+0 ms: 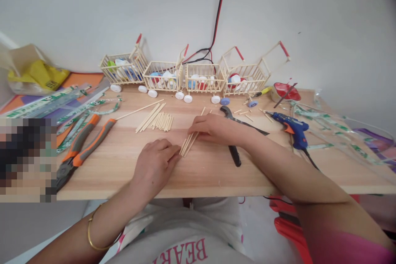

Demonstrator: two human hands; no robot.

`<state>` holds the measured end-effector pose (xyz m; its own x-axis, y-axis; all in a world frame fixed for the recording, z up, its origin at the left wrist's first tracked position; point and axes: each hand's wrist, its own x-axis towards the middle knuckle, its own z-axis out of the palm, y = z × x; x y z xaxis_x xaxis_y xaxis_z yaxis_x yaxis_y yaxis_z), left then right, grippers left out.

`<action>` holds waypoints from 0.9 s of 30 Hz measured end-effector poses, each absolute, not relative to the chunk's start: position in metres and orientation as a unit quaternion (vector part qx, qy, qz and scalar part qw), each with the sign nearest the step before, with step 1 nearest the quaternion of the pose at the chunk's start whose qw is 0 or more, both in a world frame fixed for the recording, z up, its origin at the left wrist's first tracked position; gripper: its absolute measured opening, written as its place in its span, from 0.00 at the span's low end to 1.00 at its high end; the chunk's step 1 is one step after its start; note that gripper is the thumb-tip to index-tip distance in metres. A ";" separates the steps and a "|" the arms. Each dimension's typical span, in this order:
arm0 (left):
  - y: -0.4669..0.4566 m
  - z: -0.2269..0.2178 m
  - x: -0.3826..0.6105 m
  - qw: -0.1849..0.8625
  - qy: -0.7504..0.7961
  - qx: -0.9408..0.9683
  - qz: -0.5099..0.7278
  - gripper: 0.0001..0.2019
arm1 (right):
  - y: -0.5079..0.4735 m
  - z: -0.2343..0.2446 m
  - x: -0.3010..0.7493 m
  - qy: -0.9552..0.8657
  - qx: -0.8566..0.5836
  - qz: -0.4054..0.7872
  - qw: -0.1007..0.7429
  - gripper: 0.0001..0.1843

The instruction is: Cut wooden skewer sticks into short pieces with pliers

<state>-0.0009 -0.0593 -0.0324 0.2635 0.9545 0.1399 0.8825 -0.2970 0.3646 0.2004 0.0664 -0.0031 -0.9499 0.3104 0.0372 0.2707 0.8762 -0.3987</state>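
Observation:
A few thin wooden sticks (189, 143) lie slanted on the table between my two hands. My right hand (213, 128) reaches over them from the right, its curled fingers gripping their upper part. At their lower ends, my left hand (156, 161) has thumb and fingers closed together against the sticks; its fingertips are partly hidden. Just beyond my left hand are a bundle of short cut sticks (163, 122) and a group of longer sticks (150, 118). Black-handled cutters (235, 154) lie partly beneath my right forearm.
Several small stick-built carts (163, 76) with bottle-cap wheels line the wall. Orange-handled pliers (81, 144) lie left, with plastic wrappers (69, 105). At right are a blue glue gun (291, 130), a red dish (286, 93) and more wrappers (337, 121). Stick offcuts (247, 115) are scattered nearby.

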 end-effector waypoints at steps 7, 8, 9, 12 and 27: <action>-0.057 -0.031 -0.001 0.115 0.580 0.791 0.154 0.11 | 0.063 -0.008 0.196 -0.969 -0.139 0.197 0.043 0.11; -0.057 -0.031 -0.001 0.117 0.580 0.792 0.151 0.11 | 0.062 -0.008 0.196 -0.970 -0.136 0.197 0.041 0.11; -0.057 -0.030 -0.001 0.119 0.581 0.791 0.148 0.11 | 0.062 -0.008 0.196 -0.970 -0.134 0.197 0.039 0.11; -0.056 -0.030 -0.001 0.122 0.580 0.792 0.146 0.11 | 0.062 -0.009 0.195 -0.971 -0.127 0.199 0.039 0.10; -0.056 -0.031 -0.001 0.127 0.572 0.794 0.160 0.11 | 0.063 -0.010 0.192 -0.969 -0.118 0.213 0.045 0.11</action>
<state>-0.0010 -0.0560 -0.0313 0.2943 0.9494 0.1095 0.8679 -0.3135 0.3854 0.1922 0.0627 -0.0098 -0.9681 0.2478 0.0373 0.2094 0.8817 -0.4228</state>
